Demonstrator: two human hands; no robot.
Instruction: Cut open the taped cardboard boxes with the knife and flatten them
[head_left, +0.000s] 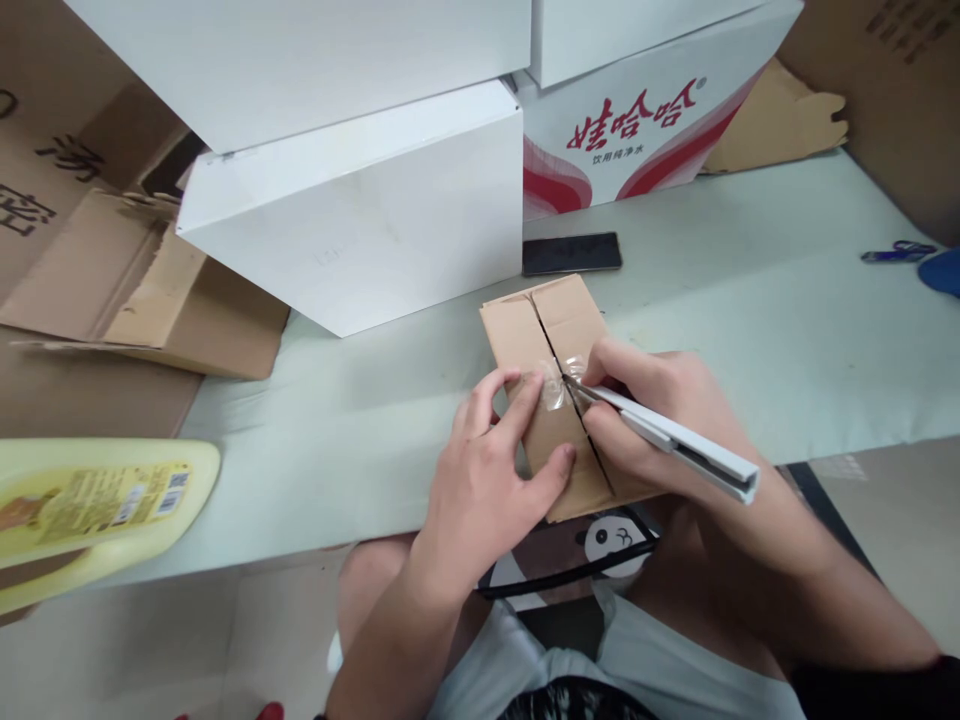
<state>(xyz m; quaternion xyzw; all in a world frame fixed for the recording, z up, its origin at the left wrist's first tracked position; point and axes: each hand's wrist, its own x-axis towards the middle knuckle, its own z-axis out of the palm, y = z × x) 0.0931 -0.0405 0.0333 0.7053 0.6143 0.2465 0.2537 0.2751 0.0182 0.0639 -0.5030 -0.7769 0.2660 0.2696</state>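
A small brown cardboard box [566, 312] lies near the front edge of the table, its two top flaps meeting along a dark seam. Clear tape [553, 388] crosses the seam near the middle. My left hand [487, 465] rests on the box's left side, fingertips by the tape and thumb lower down, fingers apart. In my right hand [649, 400] is a white box cutter [679, 437], gripped between thumb and fingers. Its tip meets the tape at the seam.
A black phone [572, 254] lies behind the box. Large white cartons [360, 220] are stacked at the back. An open brown carton [217, 310] and a yellow bottle [105, 510] are at left. Blue-handled scissors [896, 252] lie far right.
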